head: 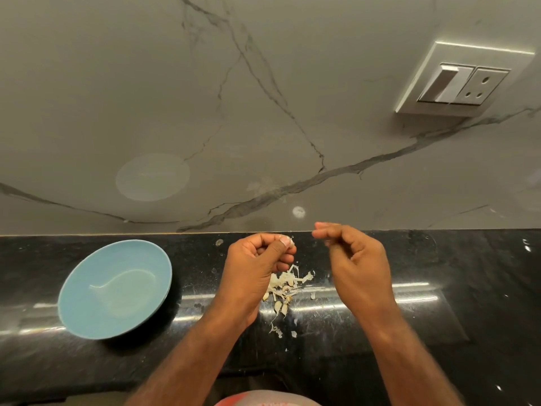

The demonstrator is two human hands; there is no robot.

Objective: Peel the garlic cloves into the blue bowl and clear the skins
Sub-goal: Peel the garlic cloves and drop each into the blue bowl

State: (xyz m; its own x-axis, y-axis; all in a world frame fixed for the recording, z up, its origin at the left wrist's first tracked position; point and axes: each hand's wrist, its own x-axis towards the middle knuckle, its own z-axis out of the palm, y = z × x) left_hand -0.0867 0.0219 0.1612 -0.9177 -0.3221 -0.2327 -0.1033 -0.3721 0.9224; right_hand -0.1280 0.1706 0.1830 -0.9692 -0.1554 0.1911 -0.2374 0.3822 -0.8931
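Note:
My left hand (257, 265) is held above the black counter and pinches a garlic clove (290, 241) between thumb and curled fingers. My right hand (354, 259) hovers just to the right, apart from the clove, with its fingers curled and the fingertips pressed together; whether they hold a bit of skin is too small to tell. Under both hands lies a pile of garlic cloves and loose skins (282, 291) on the counter. The blue bowl (87, 315) stands to the left with nothing visible in it.
The black stone counter (439, 317) meets a grey marble wall (263, 112) just behind my hands. A switch and socket plate (462, 80) is set in the wall at the upper right. Skin scraps (276, 331) lie scattered toward the front edge.

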